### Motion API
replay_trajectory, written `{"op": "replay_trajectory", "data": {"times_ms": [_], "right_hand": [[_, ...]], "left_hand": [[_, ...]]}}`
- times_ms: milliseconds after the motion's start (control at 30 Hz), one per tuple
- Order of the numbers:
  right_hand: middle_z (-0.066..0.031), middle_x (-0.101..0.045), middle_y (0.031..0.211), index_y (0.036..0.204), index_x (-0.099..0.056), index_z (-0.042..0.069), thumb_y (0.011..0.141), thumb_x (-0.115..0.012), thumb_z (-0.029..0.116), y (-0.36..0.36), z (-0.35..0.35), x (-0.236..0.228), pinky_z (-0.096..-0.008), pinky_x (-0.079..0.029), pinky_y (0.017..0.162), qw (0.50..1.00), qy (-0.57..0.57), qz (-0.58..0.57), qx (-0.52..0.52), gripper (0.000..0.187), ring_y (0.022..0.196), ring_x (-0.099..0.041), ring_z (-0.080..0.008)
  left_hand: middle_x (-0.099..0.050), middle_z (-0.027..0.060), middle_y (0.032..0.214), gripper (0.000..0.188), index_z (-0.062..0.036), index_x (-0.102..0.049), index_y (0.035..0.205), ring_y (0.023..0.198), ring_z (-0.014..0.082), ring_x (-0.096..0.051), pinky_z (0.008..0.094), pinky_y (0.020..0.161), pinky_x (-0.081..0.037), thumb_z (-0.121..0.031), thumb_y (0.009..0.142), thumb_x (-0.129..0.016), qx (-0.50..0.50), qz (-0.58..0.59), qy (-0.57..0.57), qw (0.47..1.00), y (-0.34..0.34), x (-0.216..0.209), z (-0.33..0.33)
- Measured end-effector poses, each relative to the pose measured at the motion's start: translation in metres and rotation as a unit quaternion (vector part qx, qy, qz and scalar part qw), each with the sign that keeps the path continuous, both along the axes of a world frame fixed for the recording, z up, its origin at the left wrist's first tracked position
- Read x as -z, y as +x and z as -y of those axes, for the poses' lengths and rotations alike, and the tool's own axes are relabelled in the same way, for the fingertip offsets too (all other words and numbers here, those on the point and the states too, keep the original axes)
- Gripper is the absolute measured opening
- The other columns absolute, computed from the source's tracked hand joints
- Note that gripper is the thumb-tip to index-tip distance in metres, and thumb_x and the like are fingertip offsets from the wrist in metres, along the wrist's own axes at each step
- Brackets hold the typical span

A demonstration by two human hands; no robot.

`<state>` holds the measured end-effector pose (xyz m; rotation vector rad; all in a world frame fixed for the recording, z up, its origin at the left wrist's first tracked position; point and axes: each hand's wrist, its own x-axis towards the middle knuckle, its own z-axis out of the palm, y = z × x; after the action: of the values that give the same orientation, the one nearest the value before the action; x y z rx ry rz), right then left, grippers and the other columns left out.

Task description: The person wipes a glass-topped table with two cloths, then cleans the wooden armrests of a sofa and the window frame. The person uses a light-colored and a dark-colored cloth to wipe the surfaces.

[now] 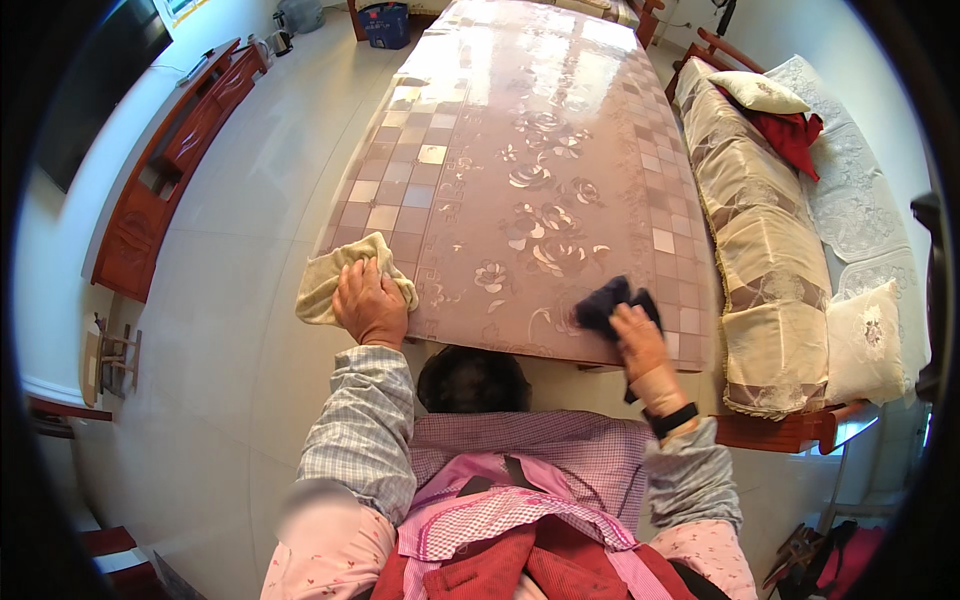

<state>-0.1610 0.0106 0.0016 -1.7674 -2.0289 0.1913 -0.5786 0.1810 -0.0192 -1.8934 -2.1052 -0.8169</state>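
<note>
A long table (480, 200) under a glossy brownish-pink cover with roses and checks stretches away in front of me. At its near left corner, my left hand (372, 303) presses a pale yellow-green cloth (322, 287), part of which hangs past the edge. Close to the near right corner, my right hand (645, 350) has hold of a dark navy cloth (603, 306), bunched up on the cover. The fingers hide part of each cloth. A dark band circles my right wrist, and grey checked sleeve covers are on both forearms.
A sofa (770, 300) with beige covers and cushions runs along the right. A low reddish-brown cabinet (150, 205) lines the left wall below a dark screen (100, 90). A blue bin (386, 26) stands beyond the table. A dark round thing (472, 382) shows below the near edge.
</note>
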Motion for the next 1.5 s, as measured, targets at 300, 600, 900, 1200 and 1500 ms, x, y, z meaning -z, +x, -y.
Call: {"op": "replay_trajectory", "data": {"times_ms": [300, 600, 900, 1200, 1500], "right_hand": [[-0.0273, -0.044, 0.151, 0.145, -0.046, -0.005, 0.102, -0.049, 0.015, 0.203, -0.093, 0.027, -0.0418, -0.031, 0.121, 0.971, -0.109, 0.099, 0.191, 0.047, 0.143, -0.038, -0.0389], [-0.0183, -0.038, 0.16, 0.154, -0.037, 0.001, 0.106, -0.047, 0.018, 0.097, 0.062, 0.026, -0.0409, -0.026, 0.124, 0.963, -0.096, 0.127, 0.216, 0.052, 0.151, -0.03, -0.0359], [-0.0274, -0.045, 0.15, 0.142, -0.048, -0.005, 0.102, -0.05, 0.016, 0.178, -0.032, 0.023, -0.0433, -0.031, 0.121, 0.974, -0.11, 0.061, 0.189, 0.045, 0.143, -0.039, -0.0413], [-0.0196, -0.045, 0.155, 0.143, -0.051, -0.003, 0.1, -0.055, 0.016, 0.043, -0.003, 0.015, -0.0438, -0.027, 0.124, 0.981, -0.029, 0.025, 0.19, 0.047, 0.146, -0.037, -0.0388], [-0.009, -0.047, 0.155, 0.142, -0.055, 0.011, 0.106, -0.05, 0.03, -0.032, -0.018, -0.006, -0.0457, -0.024, 0.124, 0.985, 0.007, 0.055, 0.161, 0.042, 0.148, -0.035, -0.0309]], "left_hand": [[-0.063, 0.0069, 0.134, 0.036, -0.0114, -0.069, 0.124, 0.133, 0.0295, -0.051, 0.0512, 0.112, -0.035, -0.024, 0.092, -0.061, -0.007, -0.001, 0.006, 1.0, 0.001, 0.0, -0.001], [-0.062, 0.0071, 0.135, 0.037, -0.0112, -0.068, 0.126, 0.134, 0.0298, -0.051, 0.0503, 0.113, -0.035, -0.024, 0.093, -0.06, 0.0, 0.002, -0.006, 1.0, 0.0, -0.001, 0.0], [-0.063, 0.0061, 0.134, 0.037, -0.0118, -0.068, 0.125, 0.134, 0.0285, -0.051, 0.0497, 0.111, -0.036, -0.026, 0.092, -0.061, -0.004, -0.01, 0.001, 1.0, 0.001, 0.001, -0.002], [-0.063, 0.0064, 0.135, 0.038, -0.0114, -0.069, 0.125, 0.135, 0.0313, -0.05, 0.0533, 0.112, -0.034, -0.026, 0.091, -0.062, -0.003, 0.01, 0.037, 0.999, 0.001, 0.008, -0.004], [-0.066, 0.0107, 0.125, 0.025, -0.0089, -0.069, 0.114, 0.124, 0.0306, -0.059, 0.0468, 0.102, -0.044, -0.016, 0.092, -0.059, 0.146, 0.007, -0.015, 0.989, 0.026, 0.007, 0.017]]}}
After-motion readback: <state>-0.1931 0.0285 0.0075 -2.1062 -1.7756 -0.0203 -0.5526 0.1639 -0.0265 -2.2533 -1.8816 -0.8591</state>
